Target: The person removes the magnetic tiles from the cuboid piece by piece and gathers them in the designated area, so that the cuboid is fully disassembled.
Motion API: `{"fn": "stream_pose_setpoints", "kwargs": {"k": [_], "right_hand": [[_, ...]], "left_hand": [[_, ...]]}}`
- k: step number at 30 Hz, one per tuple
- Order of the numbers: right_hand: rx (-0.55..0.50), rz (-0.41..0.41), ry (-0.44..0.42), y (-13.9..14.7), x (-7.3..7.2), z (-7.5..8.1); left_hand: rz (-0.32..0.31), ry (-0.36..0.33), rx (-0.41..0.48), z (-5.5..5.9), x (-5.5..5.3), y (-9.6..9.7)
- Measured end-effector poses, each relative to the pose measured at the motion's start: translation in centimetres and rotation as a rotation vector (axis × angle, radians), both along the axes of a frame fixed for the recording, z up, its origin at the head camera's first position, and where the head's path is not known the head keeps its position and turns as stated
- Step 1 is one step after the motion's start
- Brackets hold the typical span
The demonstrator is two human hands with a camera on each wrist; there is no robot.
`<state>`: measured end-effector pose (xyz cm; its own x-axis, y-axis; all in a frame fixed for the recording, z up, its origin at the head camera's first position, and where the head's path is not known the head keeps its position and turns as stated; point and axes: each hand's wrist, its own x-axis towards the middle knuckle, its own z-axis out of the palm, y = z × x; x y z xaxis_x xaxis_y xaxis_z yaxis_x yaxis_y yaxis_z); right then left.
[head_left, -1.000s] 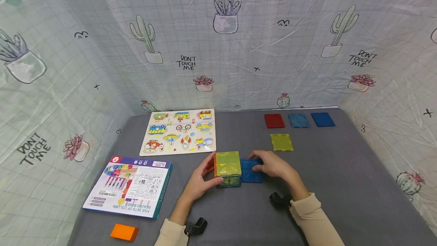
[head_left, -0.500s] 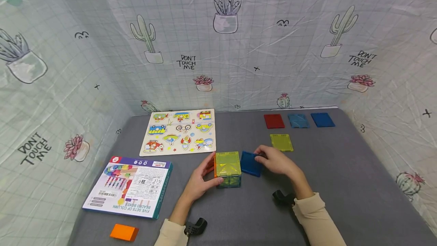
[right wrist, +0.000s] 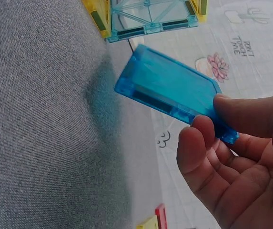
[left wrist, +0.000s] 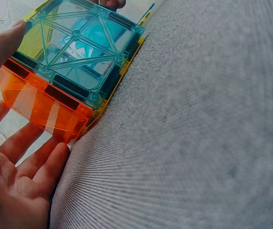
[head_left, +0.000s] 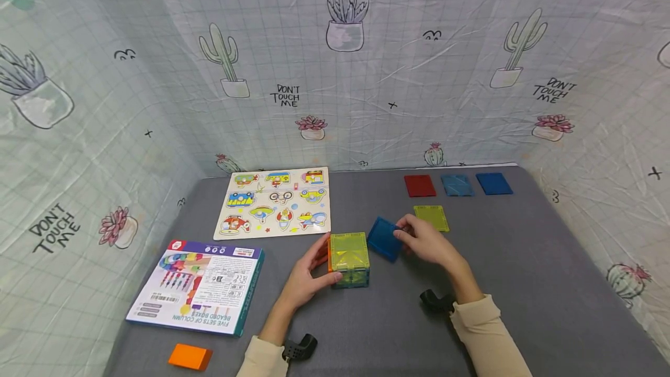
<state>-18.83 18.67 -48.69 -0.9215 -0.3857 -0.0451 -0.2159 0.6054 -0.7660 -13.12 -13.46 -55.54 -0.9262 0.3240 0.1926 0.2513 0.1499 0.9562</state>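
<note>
A box-shaped build of translucent magnetic tiles (head_left: 349, 258) stands mid-table, yellow on top, orange on its left side, blue-green on the near face. My left hand (head_left: 307, 275) holds it at the left, thumb on the near face, fingers along the orange tile (left wrist: 45, 102). Just right of the build, my right hand (head_left: 426, 240) pinches a blue square magnetic tile (head_left: 384, 239) by one edge between thumb and fingers. In the right wrist view this blue tile (right wrist: 169, 86) is tilted above the table and casts a bluish shadow; part of the build (right wrist: 150, 16) shows beyond it.
Red (head_left: 420, 185), light blue (head_left: 458, 185) and dark blue (head_left: 494, 183) tiles lie at the back right, a yellow tile (head_left: 432, 217) before them. On the left are a picture puzzle board (head_left: 274, 202), a boxed set (head_left: 196, 287) and an orange block (head_left: 190, 356).
My right hand has lifted the blue tile off the table beside the build, moving it back and turning it at an angle. My left hand and the build have stayed in place.
</note>
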Motion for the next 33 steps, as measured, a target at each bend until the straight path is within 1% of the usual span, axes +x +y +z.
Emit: {"fn": "stream_pose_setpoints", "kwargs": {"k": [4,11,15,24,33], "right_hand": [[-0.038,-0.037,0.008,0.4,-0.1,-0.1],[-0.124,-0.084,0.026,1.2,-0.3,-0.2],[-0.143,-0.127,0.027,1.6,-0.5,-0.1],[-0.144,-0.268,0.096,3.0,-0.8,0.1],[-0.23,-0.451,0.134,4.6,-1.3,-0.3]], "left_hand": [[-0.006,0.01,0.004,0.0,0.0,0.1],[0.002,-0.002,0.003,-0.1,0.0,0.1],[0.008,-0.001,-0.001,-0.3,-0.1,0.1],[0.006,0.008,0.008,-0.5,-0.2,0.1],[0.004,0.018,0.004,-0.4,-0.2,0.0]]}}
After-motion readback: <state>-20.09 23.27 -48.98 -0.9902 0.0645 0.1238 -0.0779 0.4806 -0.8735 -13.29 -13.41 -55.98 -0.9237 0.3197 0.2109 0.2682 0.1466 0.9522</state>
